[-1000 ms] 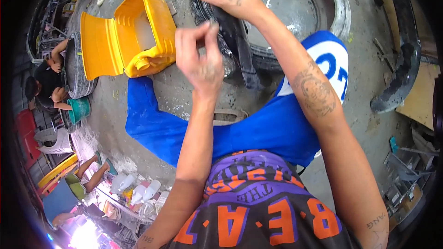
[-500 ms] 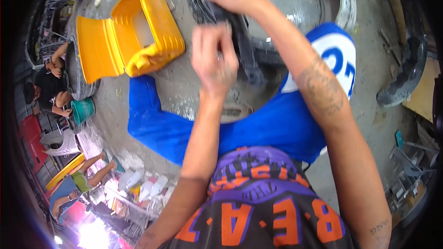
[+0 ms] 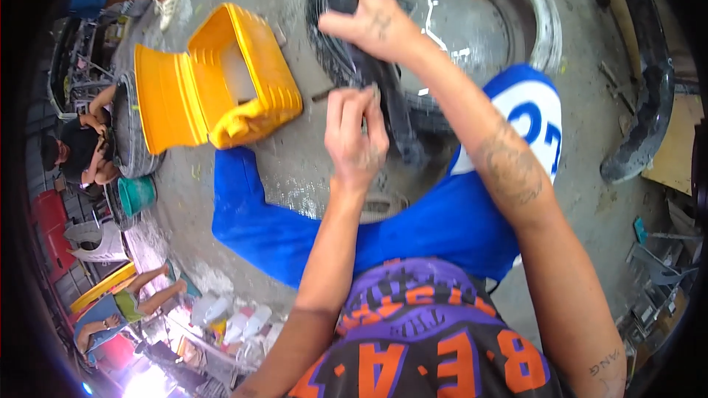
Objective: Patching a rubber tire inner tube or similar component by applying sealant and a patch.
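A long, dark, wet-looking curved part (image 3: 389, 99) slants away from me across a tyre (image 3: 318, 37) on the floor. My right hand (image 3: 376, 21) grips its far portion, thumb on the left side and fingers over the other. Beside the part's nearer stretch, my left hand (image 3: 356, 133) is closed, fingers bent and pressed together. Something small and greyish shows at its fingertips, too little to name. The lower end of the part hangs between my knees, which are in blue trousers (image 3: 295, 239).
An open yellow container (image 3: 276, 96) stands to the left on wet concrete. Another dark curved part (image 3: 641, 133) lies at the right. Far left, a person (image 3: 77, 140) crouches by a tyre (image 3: 131, 121) and a green bucket (image 3: 136, 195). Plastic bottles (image 3: 236, 324) crowd the lower left.
The whole view has shifted, so things sit lower in it. My left hand has come slightly nearer along the part; my right keeps its hold. The crouching person's hands have left the bucket.
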`<state>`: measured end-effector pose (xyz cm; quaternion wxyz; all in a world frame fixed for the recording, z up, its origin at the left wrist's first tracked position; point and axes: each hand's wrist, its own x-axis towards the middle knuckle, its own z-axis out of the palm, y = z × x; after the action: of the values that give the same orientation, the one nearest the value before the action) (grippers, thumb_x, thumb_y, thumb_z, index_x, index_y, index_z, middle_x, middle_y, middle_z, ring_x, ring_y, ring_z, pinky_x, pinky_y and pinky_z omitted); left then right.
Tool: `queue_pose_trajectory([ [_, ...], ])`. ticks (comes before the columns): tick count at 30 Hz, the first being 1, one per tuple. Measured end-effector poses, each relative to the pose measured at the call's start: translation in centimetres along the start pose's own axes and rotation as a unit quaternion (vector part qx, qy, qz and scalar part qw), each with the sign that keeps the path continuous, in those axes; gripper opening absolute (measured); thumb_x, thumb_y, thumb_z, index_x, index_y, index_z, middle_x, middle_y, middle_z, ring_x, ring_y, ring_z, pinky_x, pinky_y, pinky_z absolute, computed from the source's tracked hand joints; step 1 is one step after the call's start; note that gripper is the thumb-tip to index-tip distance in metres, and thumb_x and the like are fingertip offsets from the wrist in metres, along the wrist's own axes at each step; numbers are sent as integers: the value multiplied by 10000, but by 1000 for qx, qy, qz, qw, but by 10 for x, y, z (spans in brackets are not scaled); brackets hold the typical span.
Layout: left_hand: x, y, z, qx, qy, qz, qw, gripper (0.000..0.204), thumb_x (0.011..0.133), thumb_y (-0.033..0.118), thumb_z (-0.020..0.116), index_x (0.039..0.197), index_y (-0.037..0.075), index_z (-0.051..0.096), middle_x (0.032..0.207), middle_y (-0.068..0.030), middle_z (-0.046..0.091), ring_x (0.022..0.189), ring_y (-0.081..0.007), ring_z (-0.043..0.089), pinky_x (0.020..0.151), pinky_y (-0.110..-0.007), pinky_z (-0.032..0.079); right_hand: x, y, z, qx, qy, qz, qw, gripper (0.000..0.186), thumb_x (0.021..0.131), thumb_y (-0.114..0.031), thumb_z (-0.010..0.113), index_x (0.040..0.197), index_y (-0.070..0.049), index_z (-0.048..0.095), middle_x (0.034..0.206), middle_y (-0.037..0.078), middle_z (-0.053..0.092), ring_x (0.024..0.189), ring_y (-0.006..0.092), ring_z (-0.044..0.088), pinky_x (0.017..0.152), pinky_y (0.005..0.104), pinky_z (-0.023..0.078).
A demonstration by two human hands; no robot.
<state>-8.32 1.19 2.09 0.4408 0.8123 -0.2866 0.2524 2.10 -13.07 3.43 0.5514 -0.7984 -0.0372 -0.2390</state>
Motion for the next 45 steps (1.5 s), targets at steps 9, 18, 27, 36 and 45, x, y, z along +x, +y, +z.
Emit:
queue_pose_trajectory([
  [9, 20, 2, -5, 22, -28, 36, 999, 141, 855, -99, 703, 934, 9, 657, 810, -87, 580, 659, -191, 537, 588, -292, 459, -2, -1, 10, -8, 19, -17, 1000, 1147, 755, -327, 764, 1614, -6, 75, 1594, 335, 215, 1495, 508, 212, 1247, 537, 214],
  [18, 25, 12, -11, 27, -19, 12, 999, 137, 864, -95, 723, 949, -2, 668, 851, -88, 606, 687, -161, 556, 568, -277, 456, 8, -2, 5, 7, 16, -16, 1000, 1156, 750, -345, 771, 1609, 8, 81, 1585, 342, 231, 1498, 498, 215, 1249, 522, 214],
  [27, 43, -2, 5, 47, 20, 57, 997, 159, 850, -113, 716, 947, 5, 668, 863, -103, 611, 625, -174, 514, 541, -288, 426, 0, -7, 3, 20, 12, 6, 1000, 1145, 748, -339, 766, 1602, 26, 97, 1574, 340, 252, 1490, 503, 231, 1245, 529, 222],
  [36, 17, 3, -3, 41, 15, 41, 998, 154, 845, -97, 734, 938, 7, 670, 864, -102, 625, 655, -185, 540, 545, -304, 432, 6, -7, 2, 16, 19, -13, 1000, 1141, 748, -310, 765, 1605, 20, 88, 1577, 333, 255, 1491, 493, 237, 1246, 519, 225],
  [45, 87, -105, -100, 19, 99, -176, 979, 90, 974, 91, 707, 961, 14, 661, 851, -56, 656, 749, -99, 598, 676, -259, 502, -1, -5, -4, -8, 45, -29, 999, 994, 830, -350, 753, 1606, -41, 213, 1494, 278, 410, 1418, 406, 380, 1186, 455, 319],
])
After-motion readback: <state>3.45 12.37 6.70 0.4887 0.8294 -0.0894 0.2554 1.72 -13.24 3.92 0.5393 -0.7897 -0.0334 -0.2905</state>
